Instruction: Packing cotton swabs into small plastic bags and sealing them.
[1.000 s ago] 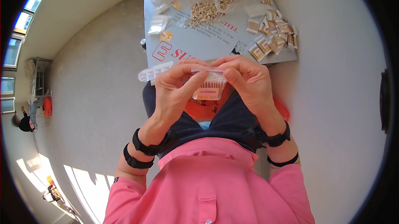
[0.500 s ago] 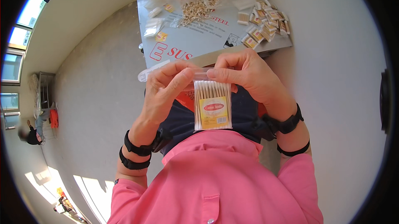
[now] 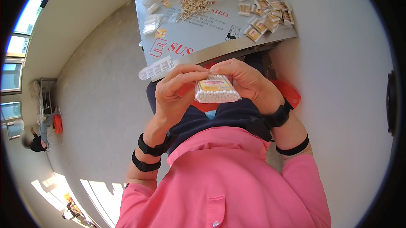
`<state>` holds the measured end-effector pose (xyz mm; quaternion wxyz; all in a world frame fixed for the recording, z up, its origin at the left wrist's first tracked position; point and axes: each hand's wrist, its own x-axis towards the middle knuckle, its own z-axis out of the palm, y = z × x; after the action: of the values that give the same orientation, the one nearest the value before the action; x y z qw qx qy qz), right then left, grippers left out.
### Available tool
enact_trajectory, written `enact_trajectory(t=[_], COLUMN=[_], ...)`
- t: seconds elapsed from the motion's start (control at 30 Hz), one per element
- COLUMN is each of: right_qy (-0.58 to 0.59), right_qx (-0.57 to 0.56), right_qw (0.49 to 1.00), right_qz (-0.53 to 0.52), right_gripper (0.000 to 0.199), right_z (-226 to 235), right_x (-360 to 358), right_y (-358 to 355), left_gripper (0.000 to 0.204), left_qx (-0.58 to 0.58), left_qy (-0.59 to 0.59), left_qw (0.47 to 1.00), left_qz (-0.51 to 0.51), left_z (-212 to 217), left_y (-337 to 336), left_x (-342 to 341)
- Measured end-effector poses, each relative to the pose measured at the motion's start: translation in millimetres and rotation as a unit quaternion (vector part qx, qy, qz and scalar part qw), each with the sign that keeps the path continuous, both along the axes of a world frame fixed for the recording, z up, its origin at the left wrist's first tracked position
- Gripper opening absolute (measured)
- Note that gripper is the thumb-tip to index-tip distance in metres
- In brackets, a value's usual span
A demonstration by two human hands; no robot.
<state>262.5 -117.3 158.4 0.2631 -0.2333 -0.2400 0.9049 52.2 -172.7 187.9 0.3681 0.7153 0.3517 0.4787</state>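
Clear packet of cotton swabs (image 3: 216, 91), yellow label up, held over lap, just below near edge of grey table (image 3: 220, 33). Left hand (image 3: 175, 94) grips packet's left end, fingers curled. Right hand (image 3: 249, 84) clamps right end. On table beyond: loose swab heap (image 3: 192, 3), finished packets pile (image 3: 268, 14) at right.

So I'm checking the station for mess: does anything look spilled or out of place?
Yes: loose cotton swabs lie in untidy heaps on the table, and finished packs are scattered. The pack held in both hands looks intact.
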Motion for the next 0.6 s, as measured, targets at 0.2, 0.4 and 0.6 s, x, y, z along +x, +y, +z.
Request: enact_trajectory(t=[0.2,0.4,0.6], right_qy=[-0.045,-0.075,-0.059], right_qx=[-0.055,-0.105,-0.159], right_qw=[0.997,0.991,0.984], right_qz=[0.001,0.046,0.063], right_gripper=[0.017,0.014,0.015], right_z=[-17.7,-43.5,-72.0], right_x=[-7.1,-15.6,-19.7], right_y=[-5.8,-12.3,-17.6], left_gripper=[0.037,0.037,0.036], left_qx=[-0.056,-0.144,-0.167], left_qy=[-0.049,-0.112,-0.129], left_qw=[0.996,0.981,0.974], left_qz=[0.053,0.062,0.077], left_z=[-36.2,-64.4,-85.9], left_y=[-15.7,-30.1,-39.9], left_x=[5.6,2.0,-1.5])
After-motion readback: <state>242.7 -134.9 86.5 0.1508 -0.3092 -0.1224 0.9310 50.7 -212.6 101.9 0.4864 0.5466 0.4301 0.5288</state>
